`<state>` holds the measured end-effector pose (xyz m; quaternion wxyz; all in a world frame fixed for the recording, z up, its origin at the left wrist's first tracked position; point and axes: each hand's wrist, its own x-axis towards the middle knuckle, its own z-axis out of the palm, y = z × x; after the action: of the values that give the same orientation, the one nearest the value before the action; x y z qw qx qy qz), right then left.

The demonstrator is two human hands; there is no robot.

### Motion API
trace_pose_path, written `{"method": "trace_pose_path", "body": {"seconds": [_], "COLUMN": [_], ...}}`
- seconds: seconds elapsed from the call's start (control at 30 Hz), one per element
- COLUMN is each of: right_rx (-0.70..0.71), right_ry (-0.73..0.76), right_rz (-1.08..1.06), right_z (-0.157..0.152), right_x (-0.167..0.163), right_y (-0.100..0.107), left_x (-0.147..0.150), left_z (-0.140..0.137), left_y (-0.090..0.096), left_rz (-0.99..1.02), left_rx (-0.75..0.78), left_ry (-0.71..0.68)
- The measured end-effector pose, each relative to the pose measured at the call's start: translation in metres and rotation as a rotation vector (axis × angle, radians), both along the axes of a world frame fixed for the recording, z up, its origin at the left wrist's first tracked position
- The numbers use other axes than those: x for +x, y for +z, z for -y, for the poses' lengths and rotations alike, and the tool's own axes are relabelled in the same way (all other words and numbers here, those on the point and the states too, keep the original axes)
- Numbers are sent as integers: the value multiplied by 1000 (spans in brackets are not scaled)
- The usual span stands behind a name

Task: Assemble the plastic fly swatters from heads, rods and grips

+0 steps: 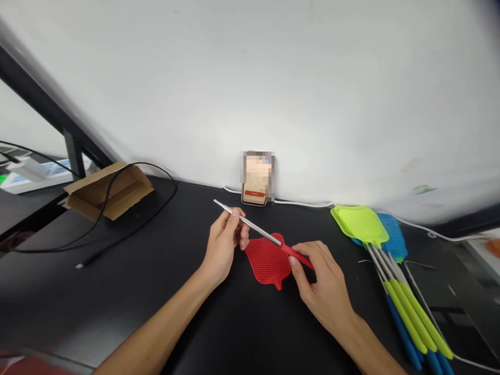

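A thin metal rod [255, 226] with a red plastic handle end [297, 255] is held over the black table [128, 281]. My left hand [224, 245] pinches the rod near its far end. My right hand [318, 278] grips the red handle end. Under the rod a red mesh fly-swatter head [267, 260] lies flat on the table between my hands, apart from the rod.
Several finished fly swatters, green [361, 224] and blue [392, 234], lie in a pile at the right. A phone [257, 179] leans on the white wall. An open cardboard box [107, 190] and a black cable [128, 234] lie at the left.
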<state>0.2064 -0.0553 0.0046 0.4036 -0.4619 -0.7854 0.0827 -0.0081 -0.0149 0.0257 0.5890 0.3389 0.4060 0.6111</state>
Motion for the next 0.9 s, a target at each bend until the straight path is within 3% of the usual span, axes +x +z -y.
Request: {"method": "trace_pose_path", "body": {"seconds": [0.9], "right_rx": [45], "right_ry": [-9], "right_rz": [-56], "right_z": [3], "right_x": [-2], "right_y": [3], "left_x": [3], "left_z": [3], "left_y": [0], "left_rz": [44], "left_rx": [-3], "left_ry": [-39]}}
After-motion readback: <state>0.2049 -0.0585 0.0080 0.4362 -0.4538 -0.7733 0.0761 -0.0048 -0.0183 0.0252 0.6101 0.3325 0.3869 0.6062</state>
